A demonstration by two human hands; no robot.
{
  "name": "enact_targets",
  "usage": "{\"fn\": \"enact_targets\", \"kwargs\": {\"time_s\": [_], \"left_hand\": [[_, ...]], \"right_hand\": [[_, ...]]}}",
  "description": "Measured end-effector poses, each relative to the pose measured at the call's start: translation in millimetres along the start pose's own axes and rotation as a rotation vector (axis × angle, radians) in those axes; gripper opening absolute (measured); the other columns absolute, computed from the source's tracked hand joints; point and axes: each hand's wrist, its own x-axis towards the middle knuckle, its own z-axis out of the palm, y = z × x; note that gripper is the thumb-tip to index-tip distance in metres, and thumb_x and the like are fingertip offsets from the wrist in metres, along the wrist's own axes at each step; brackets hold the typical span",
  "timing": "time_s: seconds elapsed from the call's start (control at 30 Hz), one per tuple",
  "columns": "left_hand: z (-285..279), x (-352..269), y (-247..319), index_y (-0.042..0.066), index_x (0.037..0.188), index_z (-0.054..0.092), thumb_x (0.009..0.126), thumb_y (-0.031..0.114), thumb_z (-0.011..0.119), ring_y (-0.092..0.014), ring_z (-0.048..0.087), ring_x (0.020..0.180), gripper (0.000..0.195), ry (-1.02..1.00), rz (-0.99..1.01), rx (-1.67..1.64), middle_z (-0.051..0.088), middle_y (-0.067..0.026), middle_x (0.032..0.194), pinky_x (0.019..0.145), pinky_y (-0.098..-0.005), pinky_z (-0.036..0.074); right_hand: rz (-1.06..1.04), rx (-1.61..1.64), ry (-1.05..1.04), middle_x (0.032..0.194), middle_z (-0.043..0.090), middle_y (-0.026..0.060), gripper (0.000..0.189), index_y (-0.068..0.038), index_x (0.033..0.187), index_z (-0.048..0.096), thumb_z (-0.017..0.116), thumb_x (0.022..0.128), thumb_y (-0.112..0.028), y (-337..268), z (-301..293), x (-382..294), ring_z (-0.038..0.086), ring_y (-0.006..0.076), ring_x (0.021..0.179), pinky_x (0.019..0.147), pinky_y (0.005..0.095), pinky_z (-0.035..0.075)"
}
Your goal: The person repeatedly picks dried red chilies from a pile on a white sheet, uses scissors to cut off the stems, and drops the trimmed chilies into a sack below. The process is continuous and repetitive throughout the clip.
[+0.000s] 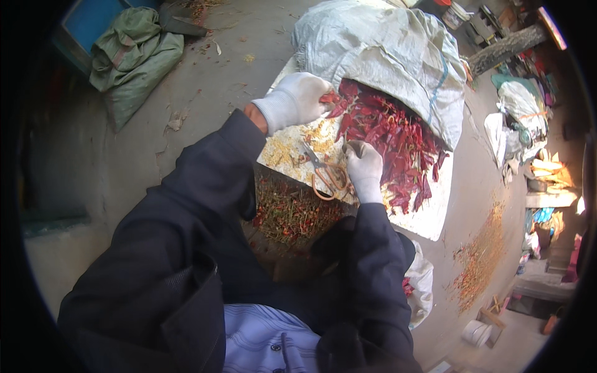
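My left hand (301, 99), in a white knit glove, is closed around dried red chili peppers at the left side of a pile. Beside the lower left edge of the pile of dried red chili peppers (385, 128) is my right hand (364, 161), also gloved, its fingers curled; whether it holds anything cannot be told. Scissors (326, 172) with orange handles lie between my hands on a white board (431, 214) strewn with yellow seeds. A white woven sack (373, 46) lies on the board, its mouth towards me, with peppers spilling out.
Stems and pepper bits (298, 210) are heaped below the board's near edge. A green woven sack (135, 65) stands at the upper left. Another white sack (422, 284) is beside my right leg. Seeds and scraps (480, 256) lie on the floor at right, near a white bucket (476, 332).
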Motion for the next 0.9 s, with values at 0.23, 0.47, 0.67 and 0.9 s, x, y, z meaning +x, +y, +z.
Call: {"fn": "enact_targets", "kwargs": {"time_s": [0.23,0.47,0.67,0.9], "left_hand": [[-6.6,-4.1,-0.4,0.004,0.095,0.074,0.088,0.031,0.072,-0.037,0.071,0.092,0.028,0.080,-0.001,-0.031,0.073,-0.0180,0.094,0.082,-0.0456,0.056],[-7.5,-5.0,-4.6,0.004,0.097,0.073,0.086,0.028,0.073,-0.039,0.071,0.090,0.026,0.104,-0.033,-0.060,0.073,-0.0195,0.093,0.081,-0.0470,0.056],[0.6,-1.6,4.1,0.004,0.098,0.074,0.088,0.031,0.073,-0.038,0.071,0.090,0.029,0.084,-0.033,-0.115,0.072,-0.0212,0.088,0.081,-0.0466,0.056],[37.1,-4.7,39.9,0.001,0.110,0.072,0.089,0.029,0.075,-0.039,0.071,0.094,0.035,0.117,-0.008,-0.330,0.073,-0.0234,0.094,0.082,-0.0447,0.055]], "right_hand": [[0.088,-0.437,0.009,0.110,0.072,0.0199,0.037,-0.006,0.110,0.069,0.074,0.088,-0.036,-14.8,37.2,71.9,0.071,0.0387,0.102,0.089,0.0470,0.056],[0.000,-0.312,0.009,0.102,0.072,0.0208,0.026,-0.005,0.101,0.071,0.071,0.088,-0.027,-12.0,46.8,68.9,0.070,0.0410,0.097,0.086,0.0474,0.055],[0.172,0.537,0.077,0.091,0.075,0.0033,0.017,0.003,0.105,0.072,0.075,0.089,0.000,-39.9,17.3,41.7,0.066,0.0073,0.075,0.067,0.0249,0.054],[0.120,0.851,0.110,0.093,0.073,0.0078,0.018,0.007,0.111,0.067,0.069,0.095,-0.001,-67.2,-18.5,4.9,0.069,0.0106,0.079,0.072,0.0263,0.059]]}}
